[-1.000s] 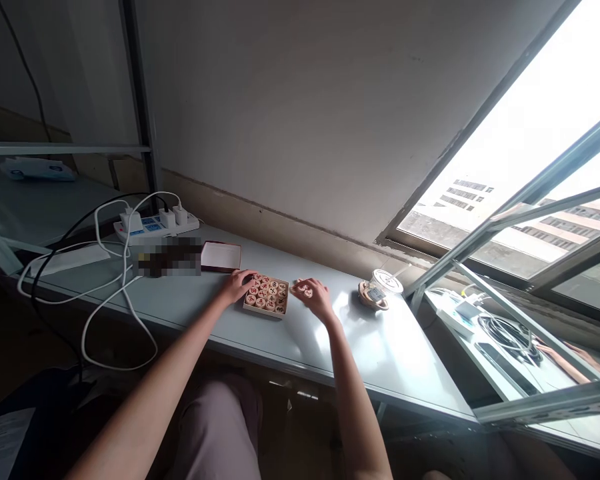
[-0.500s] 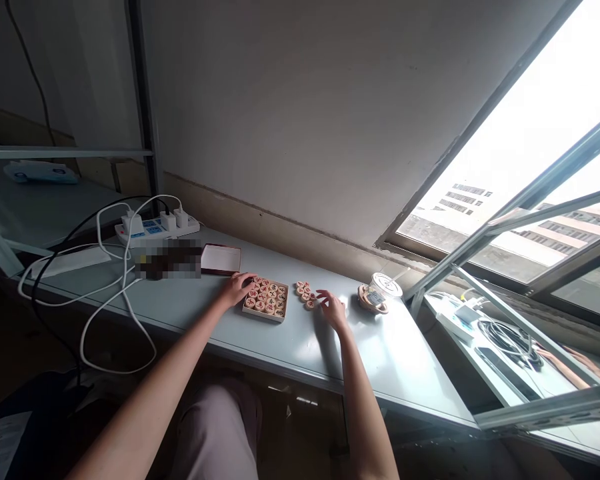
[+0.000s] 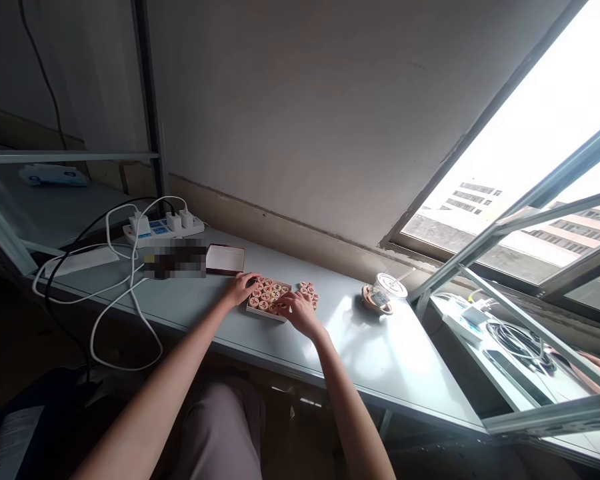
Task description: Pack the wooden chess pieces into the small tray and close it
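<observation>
A shallow open box point(image 3: 267, 314) filled with round wooden Chinese chess pieces point(image 3: 263, 305) lies on the grey table. My left hand point(image 3: 241, 288) has its fingers curled over the box's left edge and far corner. My right hand point(image 3: 300, 312) reaches in over the right side of the box, its fingers pinched together at a piece there; the fingertips partly hide what they grip. Just behind that hand is a group of loose chess pieces point(image 3: 307, 289) on the table, some covered by the hand.
The box lid point(image 3: 225, 259) lies inside up behind my left hand. Farther left are a power strip point(image 3: 166, 227) and white cables point(image 3: 139, 313). A lidded cup point(image 3: 391, 285) stands by a brown holder point(image 3: 375, 304) on the right. Another person's hand point(image 3: 597, 368) shows at the right edge.
My right hand has moved left from beside the loose pieces to the right side of the box, its fingers drawing together. My left hand stays at the box's left edge.
</observation>
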### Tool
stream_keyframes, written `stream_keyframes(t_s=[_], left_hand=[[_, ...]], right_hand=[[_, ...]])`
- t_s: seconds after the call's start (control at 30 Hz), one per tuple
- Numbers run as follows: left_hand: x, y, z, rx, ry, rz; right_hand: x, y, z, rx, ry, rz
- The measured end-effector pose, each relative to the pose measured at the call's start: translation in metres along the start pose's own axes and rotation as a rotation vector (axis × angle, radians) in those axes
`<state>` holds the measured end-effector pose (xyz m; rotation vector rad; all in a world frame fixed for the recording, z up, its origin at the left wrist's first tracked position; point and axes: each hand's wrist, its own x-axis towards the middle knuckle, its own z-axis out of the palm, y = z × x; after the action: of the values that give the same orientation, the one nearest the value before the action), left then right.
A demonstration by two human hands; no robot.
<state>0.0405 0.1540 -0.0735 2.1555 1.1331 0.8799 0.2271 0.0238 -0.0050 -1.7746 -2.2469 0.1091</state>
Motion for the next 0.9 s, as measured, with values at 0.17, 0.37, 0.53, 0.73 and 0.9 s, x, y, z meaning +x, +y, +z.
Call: stream_keyframes(t_s=[0.17,0.37,0.53,0.73,0.9], left_hand=[[0.002,-0.001,0.000,0.016,0.000,0.042],[0.002,-0.002,0.000,0.023,0.002,0.047],[0.002,-0.002,0.000,0.025,0.002,0.043],[0.002,-0.002,0.000,0.022,-0.001,0.050],[0.001,-0.001,0.000,0.009,0.009,0.037]], right_hand=[[0.000,-0.003,0.005,0.071,0.068,0.047],[-0.001,0.015,0.008,0.423,0.112,0.089],[-0.022,0.081,-0.008,0.608,0.324,0.384],[-0.043,0.124,-0.010,0.310,0.176,0.685],[-0.035,0.112,-0.013,0.198,0.103,0.694]])
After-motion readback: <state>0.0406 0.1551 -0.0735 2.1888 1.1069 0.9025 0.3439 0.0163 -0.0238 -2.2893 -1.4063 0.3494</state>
